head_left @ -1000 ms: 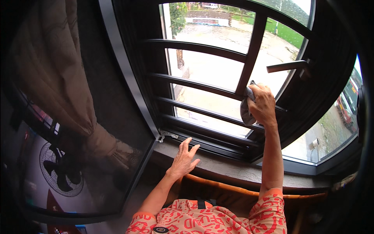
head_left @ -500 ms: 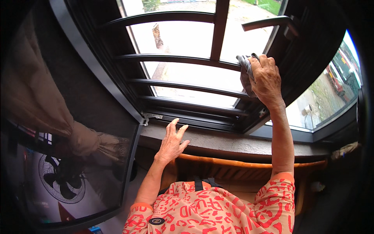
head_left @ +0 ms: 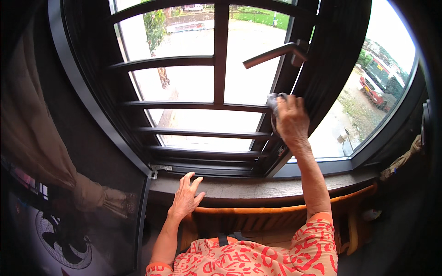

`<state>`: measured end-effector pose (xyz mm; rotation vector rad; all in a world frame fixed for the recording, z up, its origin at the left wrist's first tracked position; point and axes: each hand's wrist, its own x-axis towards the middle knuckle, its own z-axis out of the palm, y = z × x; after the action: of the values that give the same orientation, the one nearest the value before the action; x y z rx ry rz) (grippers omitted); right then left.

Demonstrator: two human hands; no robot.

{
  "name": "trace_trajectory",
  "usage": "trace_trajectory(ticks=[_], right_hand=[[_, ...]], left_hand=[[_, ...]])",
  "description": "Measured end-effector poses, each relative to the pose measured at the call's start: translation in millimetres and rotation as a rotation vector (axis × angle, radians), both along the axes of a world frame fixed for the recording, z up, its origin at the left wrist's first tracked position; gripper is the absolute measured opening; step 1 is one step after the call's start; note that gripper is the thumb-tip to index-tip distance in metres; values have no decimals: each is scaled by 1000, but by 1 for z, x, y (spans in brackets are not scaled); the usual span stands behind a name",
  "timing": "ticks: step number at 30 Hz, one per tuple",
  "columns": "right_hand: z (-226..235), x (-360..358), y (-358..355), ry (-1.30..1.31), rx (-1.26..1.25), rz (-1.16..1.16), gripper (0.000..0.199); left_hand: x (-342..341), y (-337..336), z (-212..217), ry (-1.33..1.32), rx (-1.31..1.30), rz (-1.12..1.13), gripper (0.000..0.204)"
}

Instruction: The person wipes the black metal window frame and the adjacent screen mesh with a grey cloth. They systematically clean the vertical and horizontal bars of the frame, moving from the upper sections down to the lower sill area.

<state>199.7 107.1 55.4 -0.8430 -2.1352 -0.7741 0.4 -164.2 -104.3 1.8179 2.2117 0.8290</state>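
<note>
My right hand (head_left: 293, 120) is closed round a grey cloth (head_left: 275, 102). It presses the cloth against the right side of the dark window frame, where a horizontal bar meets it, below the window handle (head_left: 271, 55). Part of the cloth is hidden under my fingers. At the lower left, my left hand (head_left: 186, 197) rests at the window sill (head_left: 221, 187) with its fingers apart and nothing in them. Dark metal bars (head_left: 170, 105) cross the window opening in front of me.
A wooden bench (head_left: 258, 210) stands right below the sill. On the left, an open dark window panel (head_left: 103, 161) reflects a fan (head_left: 66, 244) and a tied curtain (head_left: 43, 138). Another glass pane (head_left: 345, 119) is at the right, and outside it stands a red vehicle (head_left: 375, 92).
My view has tilted up and turned right, so the window and both hands appear further left and lower. My right hand still holds the cloth by the frame's right side.
</note>
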Motion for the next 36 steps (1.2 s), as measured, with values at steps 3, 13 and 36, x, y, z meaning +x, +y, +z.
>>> trace_trajectory(ticks=[3, 13, 36], right_hand=[[1, -6, 0, -5, -28, 163, 27], [13, 9, -19, 0, -221, 160, 36], [4, -6, 19, 128, -69, 346, 23]], left_hand=[[5, 6, 5, -16, 12, -27, 53], [11, 9, 9, -12, -37, -66, 51], [23, 32, 8, -21, -104, -171, 47]])
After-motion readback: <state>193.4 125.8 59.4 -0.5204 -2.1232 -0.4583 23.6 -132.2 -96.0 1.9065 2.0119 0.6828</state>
